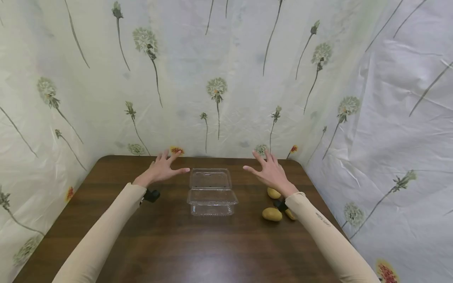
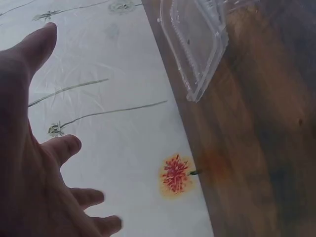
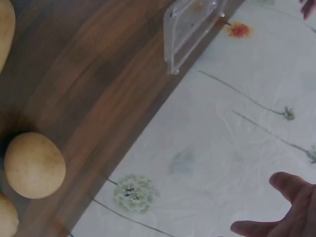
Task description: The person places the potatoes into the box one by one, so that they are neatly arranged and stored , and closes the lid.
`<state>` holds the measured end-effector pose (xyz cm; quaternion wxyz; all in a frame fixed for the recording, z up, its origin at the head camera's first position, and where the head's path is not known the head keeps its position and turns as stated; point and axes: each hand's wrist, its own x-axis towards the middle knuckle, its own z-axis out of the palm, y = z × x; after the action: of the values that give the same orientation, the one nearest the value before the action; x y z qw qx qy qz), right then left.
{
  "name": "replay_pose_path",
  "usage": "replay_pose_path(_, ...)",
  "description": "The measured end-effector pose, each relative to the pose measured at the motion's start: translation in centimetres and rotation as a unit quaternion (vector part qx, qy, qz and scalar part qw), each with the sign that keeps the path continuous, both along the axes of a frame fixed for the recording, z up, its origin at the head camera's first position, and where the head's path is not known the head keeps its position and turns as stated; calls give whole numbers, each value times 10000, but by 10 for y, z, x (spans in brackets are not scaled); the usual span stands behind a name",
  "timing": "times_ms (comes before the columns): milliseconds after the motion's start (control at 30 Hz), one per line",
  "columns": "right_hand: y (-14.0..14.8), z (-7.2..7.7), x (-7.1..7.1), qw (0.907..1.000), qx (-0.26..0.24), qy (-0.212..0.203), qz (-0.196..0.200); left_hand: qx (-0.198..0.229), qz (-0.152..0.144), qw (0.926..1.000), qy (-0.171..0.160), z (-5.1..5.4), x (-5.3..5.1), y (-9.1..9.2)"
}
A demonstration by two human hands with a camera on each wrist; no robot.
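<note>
Your left hand [image 1: 162, 169] hangs in the air over the far part of the bench [image 1: 212, 251], its fingers spread apart and holding nothing. Your right hand [image 1: 271, 173] mirrors it on the other side, fingers also apart, with nothing gripped. Between and a little nearer to you than your two hands sits the clear plastic container [image 1: 212, 193], standing open on the bench, its lid [image 1: 210, 179] raised at the far side. Your left thumb points toward that lid; in the left wrist view the hand is apart from it.

To the right of the container you have three yellow-brown potatoes [image 1: 272, 214] on the bench. One lies just below your right hand in the head view, one nearer to you, and one partly hidden by your right wrist and the black device [image 1: 280, 204] on it. You wear another black device at your left wrist, and cream sleeves [image 1: 109, 224] cover both arms. Behind the bench hangs a pale curtain [image 1: 184, 78] printed with dandelions; its folds run along both sides too.
</note>
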<state>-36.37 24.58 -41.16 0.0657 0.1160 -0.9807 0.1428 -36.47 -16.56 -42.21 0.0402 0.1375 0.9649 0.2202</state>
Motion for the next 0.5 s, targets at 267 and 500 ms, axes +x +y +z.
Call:
replay_pose_path(267,5,-11,15,9997,-50,-209,-79,552,-62,9982,-240,-21,6,1)
replay_pose_path(500,13,-22,31,9992,-129,-359,-77,661,-63,9975,-255,-35,13,2)
